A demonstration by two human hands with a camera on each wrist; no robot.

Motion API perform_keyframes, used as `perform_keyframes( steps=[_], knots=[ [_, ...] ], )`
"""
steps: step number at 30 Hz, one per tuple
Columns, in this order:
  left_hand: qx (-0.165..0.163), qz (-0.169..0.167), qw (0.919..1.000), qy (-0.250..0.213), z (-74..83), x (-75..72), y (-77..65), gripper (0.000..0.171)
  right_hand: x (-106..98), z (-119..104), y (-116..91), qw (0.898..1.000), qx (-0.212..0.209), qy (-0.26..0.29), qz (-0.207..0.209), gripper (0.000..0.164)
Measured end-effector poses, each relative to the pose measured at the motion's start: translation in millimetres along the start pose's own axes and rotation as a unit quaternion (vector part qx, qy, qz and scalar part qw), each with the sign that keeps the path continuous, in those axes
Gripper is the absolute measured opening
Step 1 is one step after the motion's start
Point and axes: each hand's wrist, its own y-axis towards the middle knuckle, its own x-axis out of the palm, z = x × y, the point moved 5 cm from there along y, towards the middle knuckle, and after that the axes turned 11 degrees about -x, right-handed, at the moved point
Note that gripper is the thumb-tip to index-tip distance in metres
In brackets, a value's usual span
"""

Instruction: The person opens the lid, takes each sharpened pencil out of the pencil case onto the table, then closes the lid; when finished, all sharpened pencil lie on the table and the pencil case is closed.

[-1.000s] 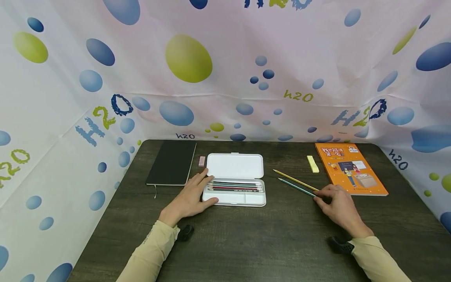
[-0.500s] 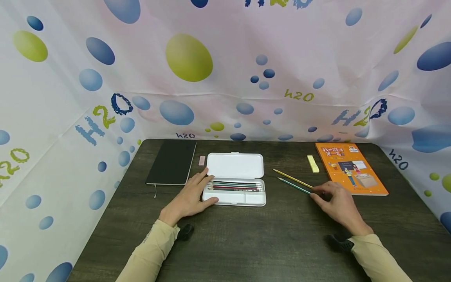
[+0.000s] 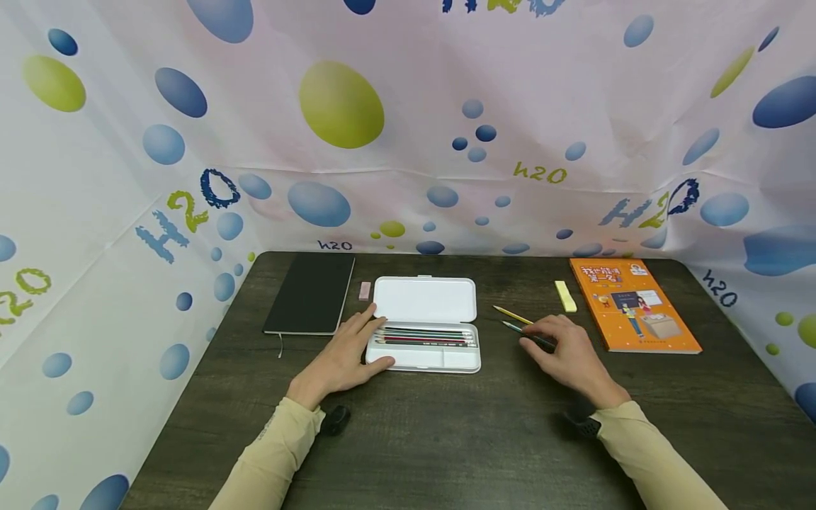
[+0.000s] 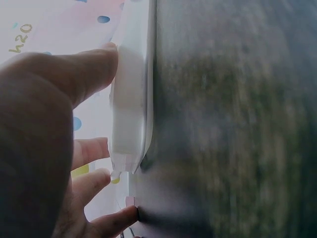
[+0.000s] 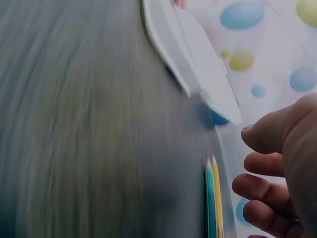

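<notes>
A white pencil case (image 3: 425, 299) lies with its lid up, several pencils (image 3: 426, 335) in its tray. My left hand (image 3: 338, 363) rests at its left end with fingers spread; in the left wrist view the thumb (image 4: 96, 69) touches the side of the case. Two loose pencils, one yellow (image 3: 510, 313) and one green (image 3: 511, 326), lie right of the case, points towards it. Over their rear parts hovers my right hand (image 3: 570, 358), hiding them from the head view. The right wrist view shows its loosely bent fingers (image 5: 265, 191) apart from the green pencil (image 5: 211, 203), gripping nothing.
A black notebook (image 3: 310, 294) lies at the back left, a pink eraser (image 3: 365, 291) between it and the case. A yellow eraser-like block (image 3: 565, 296) and an orange book (image 3: 636, 304) lie at the back right. A printed cloth (image 3: 408, 142) hangs behind the dark table (image 3: 446, 439).
My right hand has moved left along the two loose pencils, covering more of them. The pencils and my left hand have stayed in place.
</notes>
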Motion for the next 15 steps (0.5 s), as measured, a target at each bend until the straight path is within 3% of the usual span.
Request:
perform_keyframes(
  steps=[15],
  knots=[
    [-0.002, -0.003, 1.0000, -0.001, 0.2, -1.4, -0.8, 0.081, 41, -48, 44, 0.996, -0.064, 0.059, -0.017, 0.018]
  ],
)
